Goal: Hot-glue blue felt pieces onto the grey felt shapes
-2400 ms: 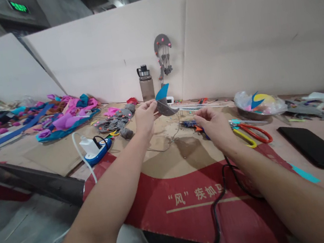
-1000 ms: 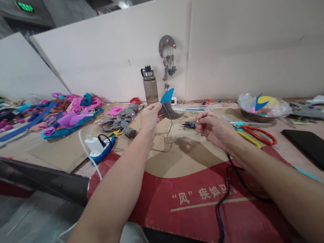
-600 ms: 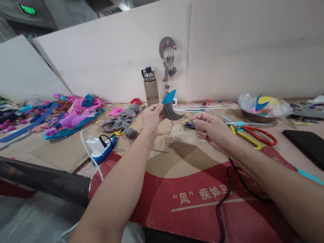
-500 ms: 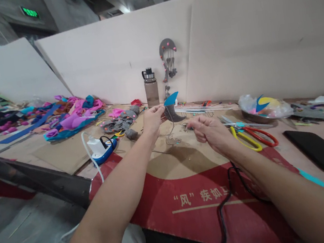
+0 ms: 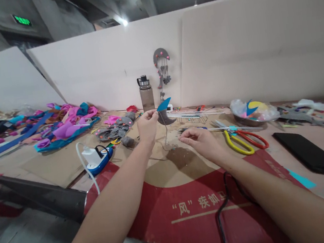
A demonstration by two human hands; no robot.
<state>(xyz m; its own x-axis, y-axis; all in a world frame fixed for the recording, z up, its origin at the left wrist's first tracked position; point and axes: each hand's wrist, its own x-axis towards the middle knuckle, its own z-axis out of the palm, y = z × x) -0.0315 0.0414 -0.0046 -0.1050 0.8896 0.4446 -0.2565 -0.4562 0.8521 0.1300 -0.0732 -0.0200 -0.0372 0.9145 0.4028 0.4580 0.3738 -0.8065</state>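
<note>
My left hand [image 5: 148,126] pinches a grey felt crescent [image 5: 166,117] by its left side, above the cardboard. A pointed blue felt piece [image 5: 164,104] sits at the crescent's top. Grey yarn [image 5: 166,137] hangs from there down to the cardboard [image 5: 160,174]. To the right, my right hand [image 5: 196,140] is held low over the board, its thumb and index fingertips pressed together; whatever lies between them is too small to make out. Scissors with red and yellow handles [image 5: 239,143] lie just beyond that hand.
A bottle [image 5: 147,96] stands by the white partition, near a hanging crescent ornament [image 5: 160,55]. Colourful felt [image 5: 69,126] and a blue power strip [image 5: 100,162] are left. At right are a bowl [image 5: 247,119], a black phone [image 5: 313,154] and a black cable [image 5: 220,226].
My right hand has moved a little lower and turned, its fingers straighter. My left hand still holds the crescent. The whole view has shifted slightly.
</note>
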